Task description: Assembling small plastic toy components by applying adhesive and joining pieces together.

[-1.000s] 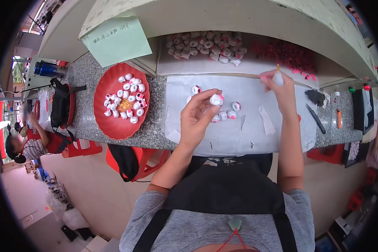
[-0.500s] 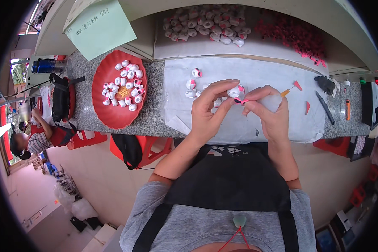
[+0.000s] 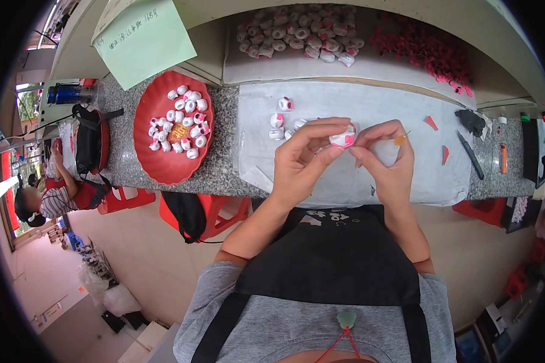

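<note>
Between the thumb and fingers of my left hand [image 3: 301, 162] is a small rounded white piece with pink patches [image 3: 343, 139]. My right hand [image 3: 392, 172] has a translucent squeeze bottle [image 3: 385, 153] with an orange needle cap, held against the palm. Its thumb and forefinger reach to the white piece's right side; whether they touch it I cannot tell. Several similar white-and-pink pieces [image 3: 277, 120] stand on the white sheet [image 3: 369, 103], some partly hidden behind my left hand. Two small red-pink wedges [image 3: 430, 123] lie to the right.
Left on the granite counter stands a red scalloped dish [image 3: 148, 160] of similar pieces. The shelf holds piled white pieces [image 3: 297, 33] and a pink heap [image 3: 433, 57]. A dark pen-like tool [image 3: 470, 155] and an orange stick [image 3: 503, 158] lie right. Another person [image 3: 54, 193] sits far left.
The pink-and-black bit between my right fingertips now shows as a pink patch on the white piece. My left hand turned that piece. The bottle's needle tipped upward.
</note>
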Available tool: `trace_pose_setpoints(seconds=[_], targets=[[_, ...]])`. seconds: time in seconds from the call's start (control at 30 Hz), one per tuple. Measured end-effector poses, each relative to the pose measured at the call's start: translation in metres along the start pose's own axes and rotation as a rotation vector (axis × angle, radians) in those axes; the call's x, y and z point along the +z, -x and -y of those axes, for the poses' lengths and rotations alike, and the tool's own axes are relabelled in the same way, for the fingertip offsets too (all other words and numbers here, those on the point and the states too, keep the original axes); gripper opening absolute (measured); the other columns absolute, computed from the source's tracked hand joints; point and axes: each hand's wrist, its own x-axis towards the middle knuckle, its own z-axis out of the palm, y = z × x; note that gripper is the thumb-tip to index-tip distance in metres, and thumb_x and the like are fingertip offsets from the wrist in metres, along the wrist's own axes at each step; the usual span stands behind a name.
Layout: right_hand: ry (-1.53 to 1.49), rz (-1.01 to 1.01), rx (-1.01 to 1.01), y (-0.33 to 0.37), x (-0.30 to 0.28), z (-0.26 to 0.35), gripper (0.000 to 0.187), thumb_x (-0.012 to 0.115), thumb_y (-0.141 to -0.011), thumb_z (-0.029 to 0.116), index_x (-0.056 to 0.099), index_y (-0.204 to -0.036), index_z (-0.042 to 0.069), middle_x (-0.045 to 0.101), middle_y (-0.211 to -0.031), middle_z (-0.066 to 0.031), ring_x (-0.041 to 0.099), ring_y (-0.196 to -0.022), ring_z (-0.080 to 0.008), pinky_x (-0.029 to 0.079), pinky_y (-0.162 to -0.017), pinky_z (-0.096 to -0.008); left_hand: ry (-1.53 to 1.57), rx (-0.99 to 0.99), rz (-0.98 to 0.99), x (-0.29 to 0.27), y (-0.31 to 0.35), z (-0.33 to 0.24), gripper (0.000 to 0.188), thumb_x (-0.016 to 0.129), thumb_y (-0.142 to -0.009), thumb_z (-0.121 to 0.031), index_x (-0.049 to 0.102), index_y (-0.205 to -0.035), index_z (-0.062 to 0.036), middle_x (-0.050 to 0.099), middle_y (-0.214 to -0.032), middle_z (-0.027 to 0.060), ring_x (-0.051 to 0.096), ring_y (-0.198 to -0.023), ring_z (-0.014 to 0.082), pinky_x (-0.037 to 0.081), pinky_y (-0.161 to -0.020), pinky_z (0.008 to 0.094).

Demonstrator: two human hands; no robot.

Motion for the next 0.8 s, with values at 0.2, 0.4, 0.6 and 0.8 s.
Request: trace_pose_setpoints(seconds=[0.2, 0.4, 0.6, 0.8], targets=[[-0.026, 0.188, 0.083, -0.003, 0.002, 0.018, 0.034, 0.061, -0.062, -0.005, 0.047, -0.093, -0.002, 0.053, -0.079, -0.0094, 0.050, -0.061, -0.0102, 0.042, -0.049, -0.0196, 0.104, 0.048, 0.138, -0.006, 0.000, 0.002, 0.023, 0.054, -0.071, 0.002, 0.051, -0.094, 0.0027, 0.052, -0.098, 0.0130, 0.047, -0.096, 0.0198, 0.038, -0.081, 0.0300], [-0.123, 0.193, 0.040, 0.001, -0.005, 0.009, 0.026, 0.062, -0.061, -0.005, 0.050, -0.085, -0.003, 0.053, -0.077, -0.0107, 0.052, -0.060, -0.0139, 0.044, -0.049, -0.0231, 0.062, 0.009, 0.137, -0.006, 0.003, 0.000, 0.020, 0.055, -0.070, 0.001, 0.055, -0.090, 0.0010, 0.055, -0.094, 0.0122, 0.050, -0.093, 0.0201, 0.038, -0.080, 0.0300], [-0.189, 0.183, 0.055, 0.003, -0.006, 0.004, 0.023, 0.061, -0.062, -0.006, 0.049, -0.081, -0.003, 0.052, -0.073, -0.0112, 0.053, -0.059, -0.0153, 0.044, -0.048, -0.0243, -0.102, 0.114, 0.146, -0.006, 0.003, 0.003, 0.018, 0.056, -0.069, 0.001, 0.057, -0.087, 0.0004, 0.058, -0.088, 0.0100, 0.052, -0.088, 0.0192, 0.039, -0.078, 0.0285], [-0.134, 0.159, 0.131, 0.003, -0.007, 0.012, 0.022, 0.061, -0.063, -0.004, 0.049, -0.081, -0.003, 0.053, -0.076, -0.0111, 0.054, -0.062, -0.0152, 0.045, -0.050, -0.0250, -0.002, -0.101, 0.131, -0.003, 0.007, -0.003, 0.019, 0.052, -0.074, 0.000, 0.050, -0.093, 0.0045, 0.053, -0.096, 0.0145, 0.050, -0.092, 0.0199, 0.039, -0.081, 0.0310]])
